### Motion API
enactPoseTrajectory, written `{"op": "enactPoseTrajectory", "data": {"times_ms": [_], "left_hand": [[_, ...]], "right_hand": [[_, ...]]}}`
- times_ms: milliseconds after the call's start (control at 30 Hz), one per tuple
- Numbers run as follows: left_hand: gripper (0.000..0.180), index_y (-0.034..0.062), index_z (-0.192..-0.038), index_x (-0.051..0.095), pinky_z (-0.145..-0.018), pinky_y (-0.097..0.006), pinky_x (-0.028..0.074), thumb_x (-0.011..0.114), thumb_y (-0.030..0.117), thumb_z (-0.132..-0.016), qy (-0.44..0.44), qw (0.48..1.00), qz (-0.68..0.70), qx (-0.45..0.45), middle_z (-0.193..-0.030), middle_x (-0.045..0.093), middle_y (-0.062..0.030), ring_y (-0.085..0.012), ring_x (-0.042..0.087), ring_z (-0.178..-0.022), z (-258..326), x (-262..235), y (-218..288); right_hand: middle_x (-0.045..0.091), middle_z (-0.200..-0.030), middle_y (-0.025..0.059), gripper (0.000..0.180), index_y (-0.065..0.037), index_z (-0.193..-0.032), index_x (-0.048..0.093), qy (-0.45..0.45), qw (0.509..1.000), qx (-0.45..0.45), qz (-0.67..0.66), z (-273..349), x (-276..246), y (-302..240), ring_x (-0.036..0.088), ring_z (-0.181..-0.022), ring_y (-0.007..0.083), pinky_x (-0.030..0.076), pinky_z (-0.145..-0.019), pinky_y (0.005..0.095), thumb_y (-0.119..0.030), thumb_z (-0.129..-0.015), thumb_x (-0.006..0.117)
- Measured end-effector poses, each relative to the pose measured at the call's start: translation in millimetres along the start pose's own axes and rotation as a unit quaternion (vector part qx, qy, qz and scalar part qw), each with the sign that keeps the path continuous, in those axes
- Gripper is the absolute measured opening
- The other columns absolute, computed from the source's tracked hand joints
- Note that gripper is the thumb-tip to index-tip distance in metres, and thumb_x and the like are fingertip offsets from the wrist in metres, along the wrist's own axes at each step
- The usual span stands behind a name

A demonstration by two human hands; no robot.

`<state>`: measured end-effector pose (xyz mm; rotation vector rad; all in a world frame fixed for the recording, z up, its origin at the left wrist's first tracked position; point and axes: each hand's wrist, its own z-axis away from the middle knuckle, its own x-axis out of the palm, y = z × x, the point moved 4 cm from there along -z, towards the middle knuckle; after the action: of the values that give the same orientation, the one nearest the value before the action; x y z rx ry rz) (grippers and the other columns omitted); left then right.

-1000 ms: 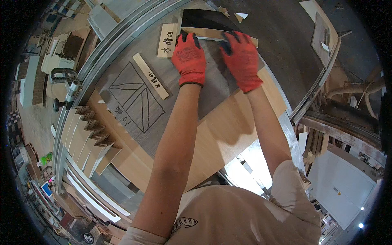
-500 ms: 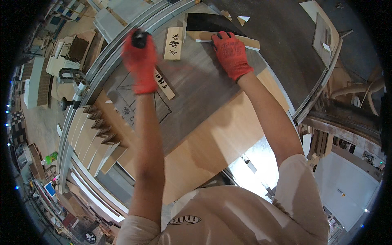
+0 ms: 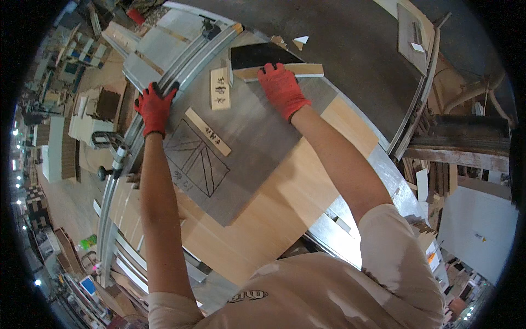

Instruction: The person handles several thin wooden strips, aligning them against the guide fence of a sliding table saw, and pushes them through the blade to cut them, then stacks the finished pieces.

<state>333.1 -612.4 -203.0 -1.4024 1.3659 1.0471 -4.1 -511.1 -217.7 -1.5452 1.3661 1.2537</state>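
A grey panel with pencil lines drawn on its near left part lies on a light wooden board. My left hand, in a red glove, grips the grey panel's left edge by the metal rail. Flat on the panel's far corner presses my right hand, also in a red glove, touching a pale wooden strip that sits under a black sheet. Two small wood strips with writing lie on the panel between my hands.
A metal guide rail runs along the table's left side, with a black knob near it. Stacked boards lie left of the panel. Another rail and scrap wood sit to the right. Workshop floor lies far left.
My left hand moved from the far end of the panel, beside my right hand, leftward and nearer along the rail to the panel's left edge. My right hand stayed at the far corner.
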Motion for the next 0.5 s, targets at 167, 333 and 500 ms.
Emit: {"op": "enactPoseTrajectory", "data": {"times_ms": [167,333,500], "left_hand": [[0.085,0.0079,-0.136,0.049,-0.104,-0.057,0.029,0.064,0.067,-0.077,0.052,0.999,-0.008,0.006,-0.130,0.056,-0.0147,-0.0346,0.051,-0.121,1.0,0.6,1.1],[0.082,0.0091,-0.135,0.049,-0.099,-0.052,0.038,0.065,0.066,-0.077,0.018,1.000,0.015,-0.011,-0.130,0.057,-0.0141,-0.0338,0.052,-0.120,-1.2,-3.2,0.2],[0.080,0.0098,-0.134,0.051,-0.099,-0.050,0.038,0.065,0.065,-0.077,0.034,0.999,0.039,-0.012,-0.127,0.059,-0.0135,-0.0338,0.054,-0.118,0.1,-7.1,2.0]], "right_hand": [[0.059,-0.103,0.0121,0.025,-0.006,-0.107,0.064,-0.046,0.999,0.021,0.008,-5.9,2.6,-2.5,0.061,-0.094,0.0281,0.058,-0.067,0.0367,-0.011,-0.083,0.061],[0.059,-0.105,0.0117,0.026,-0.007,-0.108,0.065,-0.052,0.998,0.021,0.022,-10.8,4.1,-4.7,0.060,-0.094,0.0280,0.057,-0.067,0.0377,-0.013,-0.083,0.062],[0.059,-0.107,0.0118,0.029,-0.008,-0.112,0.064,-0.052,0.996,0.002,0.072,-9.4,3.5,-5.8,0.060,-0.095,0.0281,0.056,-0.065,0.0368,-0.012,-0.083,0.062]]}}
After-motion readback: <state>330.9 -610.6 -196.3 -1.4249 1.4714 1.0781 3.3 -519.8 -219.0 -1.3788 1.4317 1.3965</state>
